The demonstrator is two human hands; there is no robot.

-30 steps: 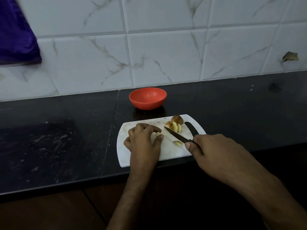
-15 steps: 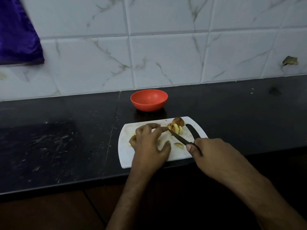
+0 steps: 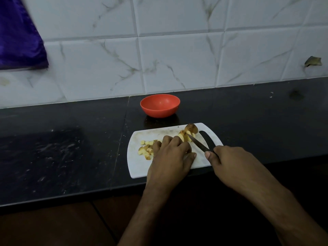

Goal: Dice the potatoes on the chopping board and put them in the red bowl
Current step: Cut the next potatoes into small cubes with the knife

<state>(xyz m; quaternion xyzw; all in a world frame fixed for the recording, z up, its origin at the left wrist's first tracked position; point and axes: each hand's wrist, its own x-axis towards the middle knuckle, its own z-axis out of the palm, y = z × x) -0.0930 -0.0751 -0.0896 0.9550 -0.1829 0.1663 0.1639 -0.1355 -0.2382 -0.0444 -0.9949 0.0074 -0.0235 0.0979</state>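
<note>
Here my left hand curls fingers onto potato slices far-right on the board, my right clamps the knife; a slip might nick fingertips.

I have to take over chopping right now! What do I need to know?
Left hand: rests on the chopping board, fingers reaching to the potato slices; whether it grips one is hidden.
Right hand: grips the knife, tip at the slices.
Things: diced pieces lie on the board's left side; an uncut potato chunk sits at the far edge. The red bowl stands behind the board, nothing seen in it.
Done: some dicing.
Left: dice the slices and chunk, then move everything into the bowl.
</note>
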